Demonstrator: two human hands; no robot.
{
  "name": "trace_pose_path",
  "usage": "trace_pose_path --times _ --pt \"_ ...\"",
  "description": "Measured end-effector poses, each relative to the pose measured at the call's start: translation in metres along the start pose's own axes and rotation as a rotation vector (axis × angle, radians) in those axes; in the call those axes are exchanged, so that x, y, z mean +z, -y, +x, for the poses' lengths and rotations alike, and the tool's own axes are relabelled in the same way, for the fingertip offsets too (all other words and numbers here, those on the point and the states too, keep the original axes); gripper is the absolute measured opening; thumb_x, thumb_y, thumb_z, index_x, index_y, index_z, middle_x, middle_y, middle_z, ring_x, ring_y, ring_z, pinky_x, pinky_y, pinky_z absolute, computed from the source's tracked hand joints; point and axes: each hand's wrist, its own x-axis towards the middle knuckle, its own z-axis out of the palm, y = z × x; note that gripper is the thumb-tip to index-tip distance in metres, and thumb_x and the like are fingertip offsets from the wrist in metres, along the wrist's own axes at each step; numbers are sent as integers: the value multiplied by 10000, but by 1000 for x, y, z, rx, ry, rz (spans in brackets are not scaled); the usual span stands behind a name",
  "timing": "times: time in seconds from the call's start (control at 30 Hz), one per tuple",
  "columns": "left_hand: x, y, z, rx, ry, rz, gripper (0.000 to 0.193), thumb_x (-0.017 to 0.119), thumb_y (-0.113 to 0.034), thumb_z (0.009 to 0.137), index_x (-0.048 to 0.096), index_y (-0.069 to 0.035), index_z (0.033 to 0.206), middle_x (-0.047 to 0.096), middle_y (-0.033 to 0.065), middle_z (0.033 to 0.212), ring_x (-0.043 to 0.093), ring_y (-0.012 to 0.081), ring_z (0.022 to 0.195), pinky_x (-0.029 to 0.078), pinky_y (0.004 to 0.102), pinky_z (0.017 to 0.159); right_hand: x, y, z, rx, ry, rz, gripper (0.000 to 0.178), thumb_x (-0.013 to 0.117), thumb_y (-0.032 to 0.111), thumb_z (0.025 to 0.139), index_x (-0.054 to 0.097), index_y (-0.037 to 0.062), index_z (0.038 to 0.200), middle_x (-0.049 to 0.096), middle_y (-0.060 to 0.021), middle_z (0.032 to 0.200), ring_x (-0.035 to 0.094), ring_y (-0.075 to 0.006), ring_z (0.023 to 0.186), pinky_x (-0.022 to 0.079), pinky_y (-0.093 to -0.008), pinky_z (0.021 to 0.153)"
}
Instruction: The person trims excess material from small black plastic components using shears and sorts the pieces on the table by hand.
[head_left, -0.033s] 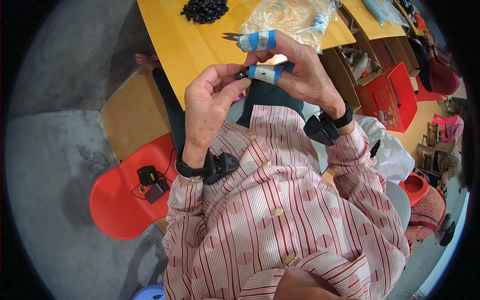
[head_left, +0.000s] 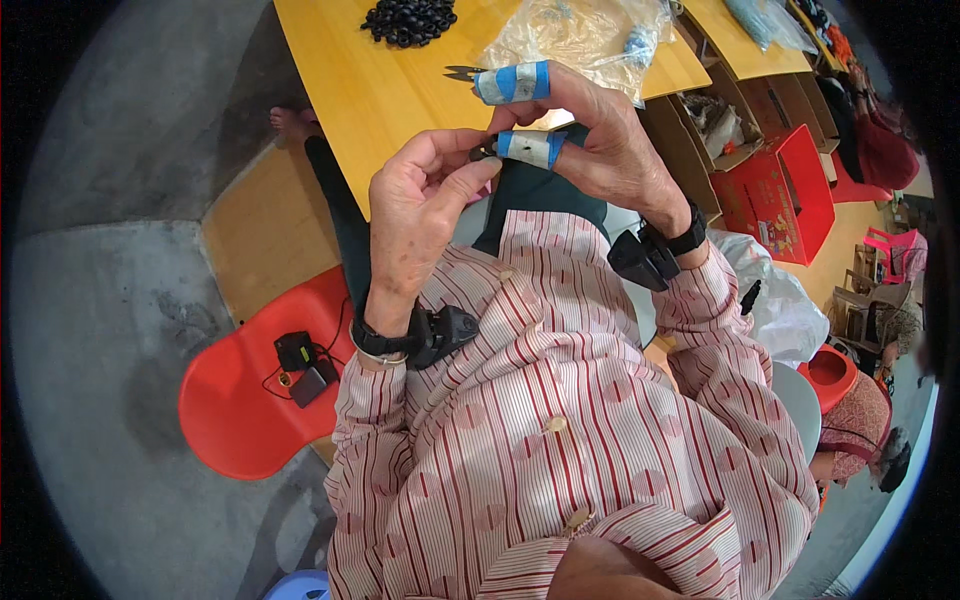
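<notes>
My left hand [head_left: 415, 215] is closed, its thumb and fingertips pinching a small dark piece [head_left: 484, 150], mostly covered by the fingers. My right hand [head_left: 615, 140] meets it from the other side, with blue and white tape around its thumb and index finger. Past the taped index finger poke the dark pointed blades of small thread snips [head_left: 461, 73]; the rest of the snips is hidden. The taped thumb tip touches or nearly touches the dark piece. Both hands are above my lap, by the edge of the yellow table [head_left: 345, 100]. On the table lies a heap of small black rings [head_left: 408, 22].
A clear plastic bag [head_left: 560, 35] lies on the table. To the right stand open cardboard boxes [head_left: 690, 145], a red box [head_left: 770, 200] and a white plastic bag [head_left: 775, 300]. At left, a red chair [head_left: 235, 400] carries black devices with cables. Other people sit at far right.
</notes>
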Motion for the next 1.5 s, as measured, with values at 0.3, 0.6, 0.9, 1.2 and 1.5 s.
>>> trace_pose_path --times 0.3,0.6,0.9,1.2,1.5 --pt "3 -1 -2 52 -48 128 191 633 -2 825 597 58 1002 657 77 850 613 100 737 505 220 689 -1 5 2 -103 10 -198 391 673 -43 705 583 50 1074 620 -51 882 627 -200 815 516 -307 693" --pt "1 0 -3 184 -89 393 148 590 6 833 596 36 977 650 90 759 627 116 681 512 244 636 7 4 -2 -64 -19 -166 384 672 -42 704 597 63 1066 620 -53 847 631 -201 797 519 -299 659" --pt "-10 -1 -4 -39 39 -71 178 572 -66 880 574 36 1026 644 72 848 613 114 770 490 225 729 8 -3 -1 -60 -33 -96 349 650 -8 775 599 71 1111 635 -55 877 647 -190 832 526 -301 706" --pt "-14 -1 -3 -132 112 -250 224 589 -75 871 567 42 1061 641 84 912 616 125 819 480 239 792 8 -3 1 -24 -10 100 353 662 74 805 589 76 1150 662 -60 953 637 -173 832 516 -296 741" --pt "-11 -1 -2 -91 122 -97 234 601 -60 866 571 45 1073 641 80 927 617 114 814 493 232 766 7 -6 -1 4 31 98 354 679 126 810 597 84 1152 661 -65 935 645 -174 821 526 -299 744"
